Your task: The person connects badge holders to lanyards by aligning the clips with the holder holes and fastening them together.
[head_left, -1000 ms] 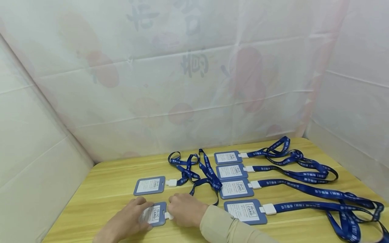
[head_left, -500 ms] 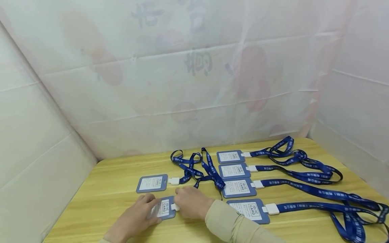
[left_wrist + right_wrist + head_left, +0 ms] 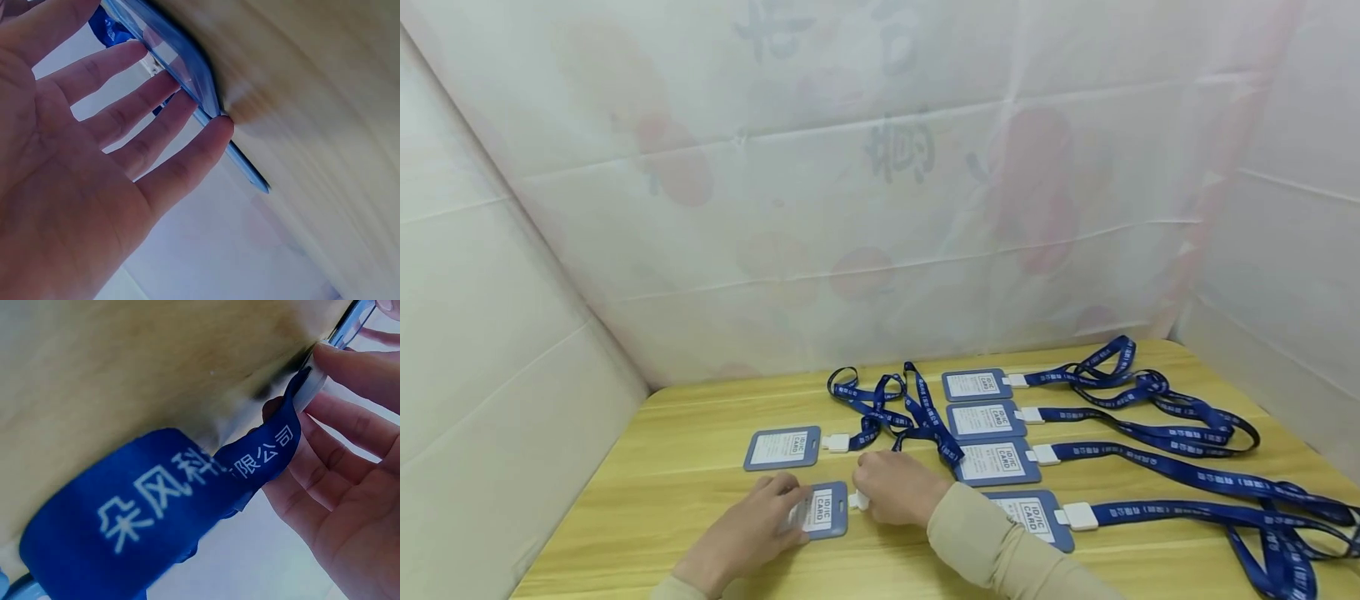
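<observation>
My left hand [image 3: 758,525] holds a blue-framed ID card holder [image 3: 829,510] low over the wooden table, near its front. The left wrist view shows those fingertips along the edge of the card holder [image 3: 203,75]. Right beside it, my right hand [image 3: 898,487] pinches a white lanyard clip [image 3: 860,500] at the holder's slotted end. From that clip a dark blue lanyard [image 3: 156,500] with white lettering loops past the wrist camera. Just beyond my hands lies another card holder [image 3: 782,447], with a white clip [image 3: 837,443] at its slotted end.
On the right, several card holders [image 3: 985,419] lie in a column, their blue lanyards [image 3: 1157,433] stretching rightward. Tangled lanyards [image 3: 887,408] lie behind my right hand. My right sleeve [image 3: 985,537] partly covers the nearest holder [image 3: 1030,517]. White cloth walls [image 3: 850,208] enclose the wooden table [image 3: 677,450].
The view has shifted slightly, so everything sits a little further right. Both hands have moved a little away from me with the card holder and clip, keeping their hold.
</observation>
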Tool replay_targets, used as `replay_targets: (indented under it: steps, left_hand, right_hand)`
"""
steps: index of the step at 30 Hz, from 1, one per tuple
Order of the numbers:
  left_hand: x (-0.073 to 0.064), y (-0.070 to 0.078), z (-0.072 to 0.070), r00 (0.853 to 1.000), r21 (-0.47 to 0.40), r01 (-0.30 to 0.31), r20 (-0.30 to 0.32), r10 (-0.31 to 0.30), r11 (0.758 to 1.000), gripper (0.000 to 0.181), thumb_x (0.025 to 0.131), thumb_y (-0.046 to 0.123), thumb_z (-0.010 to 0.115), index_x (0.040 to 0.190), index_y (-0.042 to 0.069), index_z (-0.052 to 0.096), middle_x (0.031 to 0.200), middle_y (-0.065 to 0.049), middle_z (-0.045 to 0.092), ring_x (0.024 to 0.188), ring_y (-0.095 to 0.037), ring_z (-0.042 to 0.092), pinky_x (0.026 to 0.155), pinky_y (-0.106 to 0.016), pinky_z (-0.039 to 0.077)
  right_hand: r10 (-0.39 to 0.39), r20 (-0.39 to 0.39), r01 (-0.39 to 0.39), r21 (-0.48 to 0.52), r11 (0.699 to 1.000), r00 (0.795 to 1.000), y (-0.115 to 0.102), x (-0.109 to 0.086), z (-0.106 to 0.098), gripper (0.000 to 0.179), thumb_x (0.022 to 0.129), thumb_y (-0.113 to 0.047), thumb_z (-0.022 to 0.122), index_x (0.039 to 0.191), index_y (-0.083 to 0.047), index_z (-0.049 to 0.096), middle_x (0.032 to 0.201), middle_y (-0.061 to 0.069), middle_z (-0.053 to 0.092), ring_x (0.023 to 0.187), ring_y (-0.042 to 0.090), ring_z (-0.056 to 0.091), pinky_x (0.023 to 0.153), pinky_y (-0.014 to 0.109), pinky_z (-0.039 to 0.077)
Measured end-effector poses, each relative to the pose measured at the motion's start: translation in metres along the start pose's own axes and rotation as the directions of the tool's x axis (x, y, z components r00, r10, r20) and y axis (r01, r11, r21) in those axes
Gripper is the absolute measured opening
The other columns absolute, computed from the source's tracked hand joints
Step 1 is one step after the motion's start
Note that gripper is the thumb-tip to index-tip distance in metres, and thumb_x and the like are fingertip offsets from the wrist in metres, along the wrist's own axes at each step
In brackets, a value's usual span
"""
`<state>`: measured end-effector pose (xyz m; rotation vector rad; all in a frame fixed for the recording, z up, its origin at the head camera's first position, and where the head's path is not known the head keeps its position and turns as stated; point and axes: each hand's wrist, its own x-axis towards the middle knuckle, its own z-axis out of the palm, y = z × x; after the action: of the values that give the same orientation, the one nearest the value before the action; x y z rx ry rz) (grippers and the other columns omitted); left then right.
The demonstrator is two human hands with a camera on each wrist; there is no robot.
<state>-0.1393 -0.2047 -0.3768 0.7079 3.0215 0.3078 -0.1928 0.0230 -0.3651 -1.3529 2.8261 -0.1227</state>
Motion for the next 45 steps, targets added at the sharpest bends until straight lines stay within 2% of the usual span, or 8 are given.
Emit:
replay_targets:
  steps: [7,15,23,31,45]
  left_hand:
    - [0.0034,0.0068,-0.0001,1.0,0.008,0.023,0.011,-0.023,1.0,0.048,0.084,0.026,0.083,0.124,0.004,0.07,0.115,-0.005,0.059,0.103,-0.026,0.055,0.089,-0.046,0.055]
    - [0.0036,0.0086,-0.0006,0.998,0.004,0.054,0.02,-0.054,0.999,0.047,0.084,0.024,0.083,0.124,0.004,0.07,0.116,-0.006,0.059,0.104,-0.026,0.055,0.09,-0.046,0.055]
    - [0.0035,0.0077,0.0008,0.998,0.013,0.057,0.009,-0.057,0.998,0.047,0.083,0.024,0.084,0.124,0.005,0.07,0.116,-0.006,0.06,0.102,-0.025,0.055,0.089,-0.046,0.055]
    - [0.0036,0.0075,0.0017,0.999,0.022,0.031,-0.01,-0.031,0.999,0.046,0.082,0.025,0.084,0.122,0.006,0.071,0.116,-0.006,0.062,0.101,-0.024,0.056,0.089,-0.044,0.055]
    - [0.005,0.0097,0.0017,0.999,0.01,0.04,-0.01,-0.04,0.999,0.046,0.082,0.024,0.084,0.121,0.005,0.071,0.115,-0.006,0.062,0.1,-0.024,0.056,0.089,-0.045,0.055]
  right_hand:
    - [-0.002,0.018,0.001,0.01,1.0,1.0,-0.001,-0.0002,-0.0006,0.02,0.08,-0.007,0.083,0.098,-0.01,0.076,0.087,-0.001,0.065,0.072,0.006,0.058,0.07,0.018,0.053]
    - [-0.014,0.003,0.014,-0.013,1.0,1.0,-0.0017,0.0004,0.0002,0.019,0.08,-0.007,0.083,0.098,-0.01,0.077,0.087,-0.001,0.066,0.071,0.006,0.058,0.069,0.017,0.053]
    - [-0.043,0.013,0.044,-0.034,0.998,0.999,-0.0027,0.0018,0.0011,0.021,0.082,-0.01,0.084,0.102,-0.01,0.077,0.089,-0.001,0.067,0.075,0.005,0.06,0.071,0.016,0.053]
    - [-0.051,0.016,0.052,-0.024,0.998,0.999,-0.0014,0.0015,0.0023,0.022,0.081,-0.01,0.084,0.102,-0.01,0.077,0.089,0.0,0.068,0.076,0.005,0.061,0.073,0.015,0.053]
    - [-0.068,0.029,0.068,-0.024,0.997,0.997,0.0017,0.0022,0.0023,0.022,0.081,-0.012,0.085,0.101,-0.01,0.076,0.091,0.0,0.068,0.078,0.005,0.062,0.073,0.014,0.053]
